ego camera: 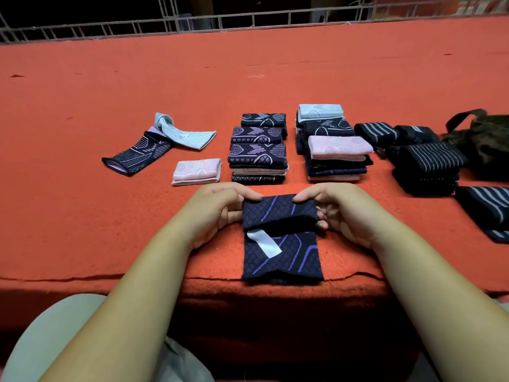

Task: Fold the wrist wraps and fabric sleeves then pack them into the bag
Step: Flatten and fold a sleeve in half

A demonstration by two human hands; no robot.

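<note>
Folding the navy sleeve at the near edge of the counter, both hands pinching its turned-over end.
Left hand and right hand are each gripping one corner of the top flap, fingers curled round it. Knit is looking soft, light and stretchy, so it's probably springing open unless held at both corners and pressed flat. Camo bag is sitting far right; contents hidden, can't tell. Folded stacks are sitting just behind.
</note>
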